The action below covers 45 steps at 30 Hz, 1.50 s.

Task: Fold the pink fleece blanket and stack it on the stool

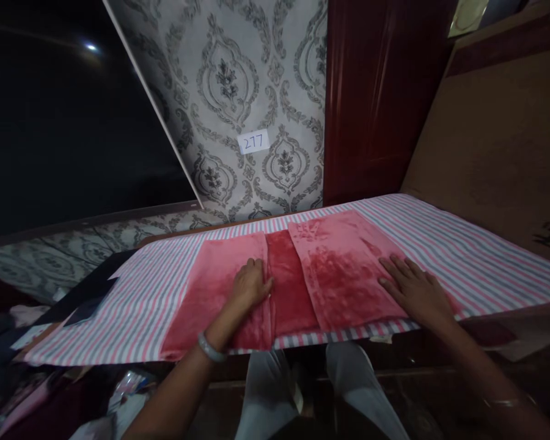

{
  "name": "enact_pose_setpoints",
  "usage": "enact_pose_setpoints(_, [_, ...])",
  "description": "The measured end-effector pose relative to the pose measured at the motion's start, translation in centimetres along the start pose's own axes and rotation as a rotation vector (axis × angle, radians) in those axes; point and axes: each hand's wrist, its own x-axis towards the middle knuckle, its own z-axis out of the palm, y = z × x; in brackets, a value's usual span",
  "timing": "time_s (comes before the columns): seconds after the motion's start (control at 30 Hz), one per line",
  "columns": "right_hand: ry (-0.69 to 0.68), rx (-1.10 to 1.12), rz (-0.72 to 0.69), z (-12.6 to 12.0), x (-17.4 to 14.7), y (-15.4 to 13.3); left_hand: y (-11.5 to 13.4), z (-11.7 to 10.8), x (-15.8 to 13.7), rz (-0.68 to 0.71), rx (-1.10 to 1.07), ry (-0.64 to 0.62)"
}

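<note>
A red and pink plush cloth (296,287) lies spread on a striped sheet, its left and right sides folded inward. A darker red strip shows between the two folded flaps. On the left flap rests my left hand (250,284), its fingers curled and closed at the flap's inner edge, with the thumb at that edge. My right hand (417,290) lies flat with fingers spread on the outer edge of the right flap, which has a faint leafy pattern.
The pink, grey and white striped sheet (440,244) covers the table. A large dark screen (73,110) stands at the left, a cardboard box (499,140) at the right. Patterned wallpaper bears a paper marked 277 (253,142). Clothes and plastic packets (131,391) lie at lower left.
</note>
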Motion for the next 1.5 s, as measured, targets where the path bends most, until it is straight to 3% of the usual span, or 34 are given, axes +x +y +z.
enact_pose_setpoints(0.13, [-0.007, -0.002, -0.011, -0.2, 0.0, -0.1, 0.7, 0.7, 1.1, -0.033, 0.012, -0.067])
enact_pose_setpoints(0.33, [-0.01, -0.005, 0.004, -0.8, -0.2, -0.5, 0.1, 0.4, 0.0, -0.024, -0.034, -0.137])
enact_pose_setpoints(0.5, [-0.013, 0.007, 0.009, -0.9, -0.2, -0.6, -0.3, 0.3, -1.0, -0.054, -0.036, -0.134])
enact_pose_setpoints(0.67, [-0.002, 0.0, -0.007, -1.0, -0.3, -0.6, 0.5, 0.3, -0.2, -0.063, -0.121, -0.106])
enact_pose_setpoints(0.8, [0.023, -0.002, -0.015, -0.8, -0.3, -0.5, 1.5, 0.7, -0.4, -0.021, -0.08, -0.16])
enact_pose_setpoints(1.0, [0.028, 0.004, -0.008, -0.7, -0.3, -0.4, 1.9, 0.6, -1.0, 0.015, -0.051, -0.134])
enact_pose_setpoints(1.2, [0.029, 0.004, -0.003, -0.8, -0.3, -0.5, 1.5, -0.8, 2.9, -0.058, -0.002, -0.062])
enact_pose_setpoints(1.37, [0.038, 0.003, -0.01, -0.7, -0.2, -0.5, 1.4, 0.1, 6.8, -0.108, -0.02, -0.136])
enact_pose_setpoints(1.5, [0.043, -0.007, -0.018, -0.6, -0.2, -0.6, 0.9, 1.1, 7.8, -0.152, -0.053, -0.112])
